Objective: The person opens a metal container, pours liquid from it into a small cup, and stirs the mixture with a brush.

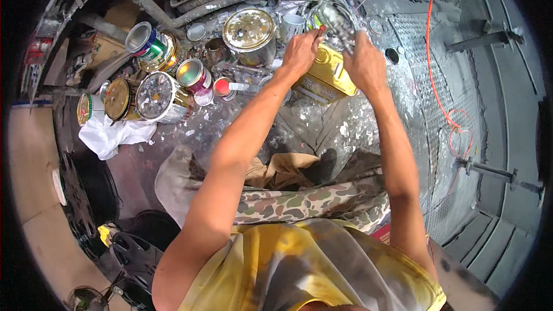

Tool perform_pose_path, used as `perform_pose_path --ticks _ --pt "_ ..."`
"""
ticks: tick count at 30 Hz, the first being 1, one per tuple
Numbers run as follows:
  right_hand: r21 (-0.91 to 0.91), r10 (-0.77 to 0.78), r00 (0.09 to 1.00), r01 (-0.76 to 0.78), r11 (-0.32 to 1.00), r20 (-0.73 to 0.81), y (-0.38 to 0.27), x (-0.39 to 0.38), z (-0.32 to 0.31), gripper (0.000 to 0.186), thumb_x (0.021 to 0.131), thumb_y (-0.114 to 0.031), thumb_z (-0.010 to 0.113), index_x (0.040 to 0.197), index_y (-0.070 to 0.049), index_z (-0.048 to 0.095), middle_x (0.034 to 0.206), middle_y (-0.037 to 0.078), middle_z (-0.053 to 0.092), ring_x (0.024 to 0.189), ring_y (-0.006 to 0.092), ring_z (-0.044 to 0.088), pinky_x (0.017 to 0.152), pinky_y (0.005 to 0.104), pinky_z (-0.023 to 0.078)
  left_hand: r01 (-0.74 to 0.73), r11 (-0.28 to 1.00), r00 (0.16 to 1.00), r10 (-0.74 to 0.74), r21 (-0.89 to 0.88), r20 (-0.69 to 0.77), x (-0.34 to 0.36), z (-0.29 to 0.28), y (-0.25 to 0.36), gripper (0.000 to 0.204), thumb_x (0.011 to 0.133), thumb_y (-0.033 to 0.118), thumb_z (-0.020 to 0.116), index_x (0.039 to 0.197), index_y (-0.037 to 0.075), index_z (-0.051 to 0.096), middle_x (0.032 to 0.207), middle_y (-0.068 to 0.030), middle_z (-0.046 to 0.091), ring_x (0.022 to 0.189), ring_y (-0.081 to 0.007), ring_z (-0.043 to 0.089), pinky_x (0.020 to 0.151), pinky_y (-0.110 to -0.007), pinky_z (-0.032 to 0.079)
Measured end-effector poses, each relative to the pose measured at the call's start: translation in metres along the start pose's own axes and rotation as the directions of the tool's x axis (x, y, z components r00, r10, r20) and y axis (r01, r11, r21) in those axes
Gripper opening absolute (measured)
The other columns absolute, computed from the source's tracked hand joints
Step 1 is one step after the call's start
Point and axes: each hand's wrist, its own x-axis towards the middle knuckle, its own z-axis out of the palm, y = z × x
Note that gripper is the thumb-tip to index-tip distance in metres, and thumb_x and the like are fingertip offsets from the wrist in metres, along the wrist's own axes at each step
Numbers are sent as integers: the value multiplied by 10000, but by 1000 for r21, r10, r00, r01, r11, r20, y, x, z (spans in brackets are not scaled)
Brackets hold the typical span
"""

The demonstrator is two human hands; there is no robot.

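Note:
Both arms reach forward to a yellow rectangular metal can (326, 78) on the paint-spotted surface. My left hand (300, 53) is at the can's upper left, fingers closed around something small with a red end (322, 29); its kind is hidden. To the right of the can, my right hand (366, 64) is closed too. A blurred, mottled silver-grey object (340, 25) extends up from its fingers, too smeared to name. Behind the hands lies a round container (315, 10) with bright green in it, partly covered by the grey object. A pale cup (292, 25) stands just beyond my left hand.
A large paint can (249, 30) with a splattered lid stands left of my hands. Further left are several more cans, a white-spotted bucket (155, 97) and a white cloth (115, 137). An orange hose (430, 52) hangs at right. A black cap (391, 56) lies nearby.

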Motion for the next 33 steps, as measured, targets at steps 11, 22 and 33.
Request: perform_pose_path --ticks 11,22,33 --pt "-29 -80 993 77 997 -90 -2 -3 4 372 854 -161 697 1086 -8 450 945 269 671 762 487 675 658 565 544 37 999 999 -37 -32 6 11 -1 -4 237 993 236 626 1025 5 671 898 -289 667 886 -490 645 731 -529 493" --pt "-57 44 999 -46 997 -32 -25 0 -8 390 831 -154 723 1086 8 475 900 292 686 773 460 706 674 553 567 41 999 999 -41 -15 25 -10 2 -5 195 976 185 648 1057 12 681 884 -291 657 856 -505 636 715 -534 497" --pt "30 82 989 -79 996 -121 -37 8 -21 333 863 -128 674 1067 46 475 845 318 672 818 506 681 692 592 529 27 999 998 -25 -39 51 -3 -3 -6 293 1022 267 554 1033 -3 669 873 -312 667 862 -515 642 772 -569 496"
